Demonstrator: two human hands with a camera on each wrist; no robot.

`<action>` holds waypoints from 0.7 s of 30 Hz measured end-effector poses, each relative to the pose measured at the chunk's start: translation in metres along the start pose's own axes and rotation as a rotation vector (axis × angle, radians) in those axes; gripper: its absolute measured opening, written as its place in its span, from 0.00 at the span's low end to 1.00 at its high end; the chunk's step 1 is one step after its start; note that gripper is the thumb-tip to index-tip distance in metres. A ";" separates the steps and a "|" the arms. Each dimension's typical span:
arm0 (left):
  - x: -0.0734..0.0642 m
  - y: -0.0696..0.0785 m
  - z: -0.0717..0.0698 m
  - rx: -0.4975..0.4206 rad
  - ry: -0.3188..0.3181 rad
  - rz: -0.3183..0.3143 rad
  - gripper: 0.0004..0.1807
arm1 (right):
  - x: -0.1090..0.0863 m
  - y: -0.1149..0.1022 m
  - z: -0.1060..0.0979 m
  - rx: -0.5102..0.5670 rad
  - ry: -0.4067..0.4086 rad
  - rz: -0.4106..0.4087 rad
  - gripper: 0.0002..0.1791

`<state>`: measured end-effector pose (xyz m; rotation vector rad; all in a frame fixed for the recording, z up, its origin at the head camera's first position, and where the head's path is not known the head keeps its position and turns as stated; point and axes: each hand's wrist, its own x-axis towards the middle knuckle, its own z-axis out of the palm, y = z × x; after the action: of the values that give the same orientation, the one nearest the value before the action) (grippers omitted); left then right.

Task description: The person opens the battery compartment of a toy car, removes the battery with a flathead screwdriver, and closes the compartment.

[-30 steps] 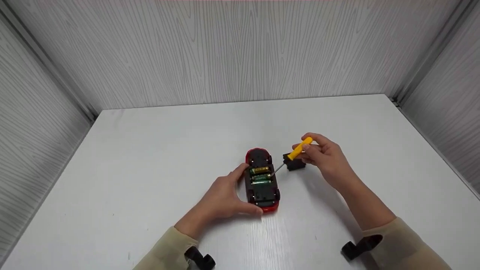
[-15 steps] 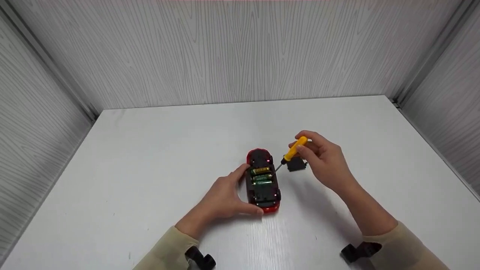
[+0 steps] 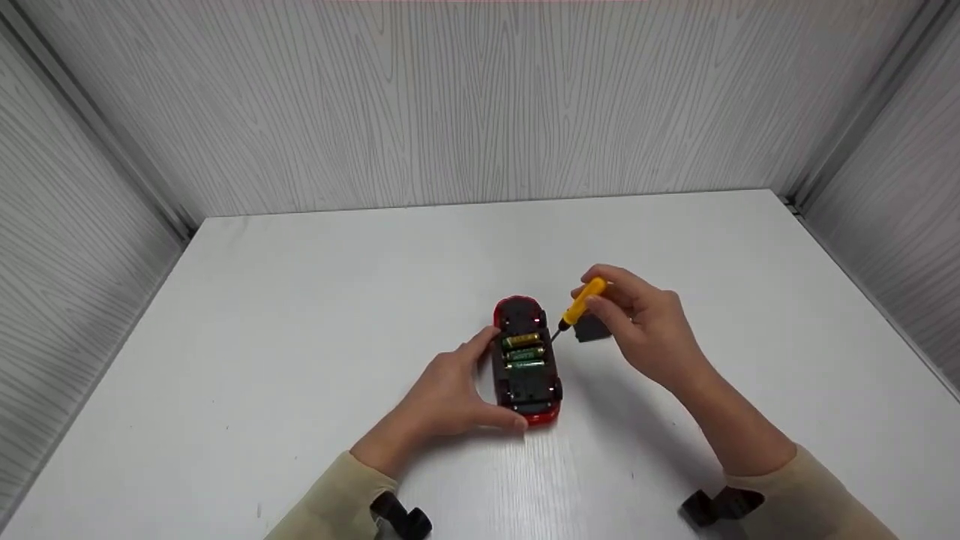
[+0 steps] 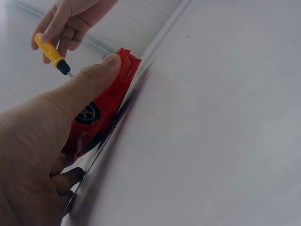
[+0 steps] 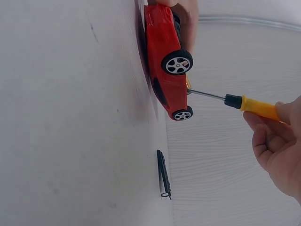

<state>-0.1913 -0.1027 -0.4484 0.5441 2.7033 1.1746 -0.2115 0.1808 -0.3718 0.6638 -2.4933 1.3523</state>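
A red toy car (image 3: 529,390) lies upside down on the white table, its black underside facing up. Three batteries (image 3: 523,353) sit side by side in its uncovered compartment. My left hand (image 3: 450,394) grips the car from the left, thumb at the near end and fingers along the side. Between thumb and fingers, my right hand (image 3: 649,322) holds a screwdriver (image 3: 583,303) with a yellow handle. Its metal shaft (image 5: 207,94) slants down to the compartment's right edge, by the end of the batteries. In the right wrist view the tip is hidden behind the car's side.
A small black cover (image 3: 592,328) lies on the table right of the car, partly behind the right hand; the right wrist view shows this cover (image 5: 163,174) edge-on. Grey wood-grain panels (image 3: 480,105) enclose the table (image 3: 300,315) at the back and both sides.
The right hand has shifted slightly left, and the screwdriver stands steeper, its tip nearer the compartment's right edge. The left hand and car have hardly moved. The batteries remain in place.
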 end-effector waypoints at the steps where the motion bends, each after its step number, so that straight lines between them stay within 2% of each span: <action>1: 0.000 0.000 0.000 0.001 0.001 0.000 0.73 | 0.000 0.001 0.000 0.011 0.000 0.006 0.12; 12: 0.000 0.001 -0.001 -0.001 0.000 -0.012 0.74 | 0.001 0.001 -0.001 0.014 -0.024 0.050 0.13; 21: -0.001 0.003 -0.002 -0.023 0.002 -0.037 0.74 | 0.006 0.015 -0.002 0.213 -0.010 0.149 0.12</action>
<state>-0.1905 -0.1025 -0.4449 0.4880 2.6866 1.1961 -0.2243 0.1877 -0.3788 0.5352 -2.4706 1.6891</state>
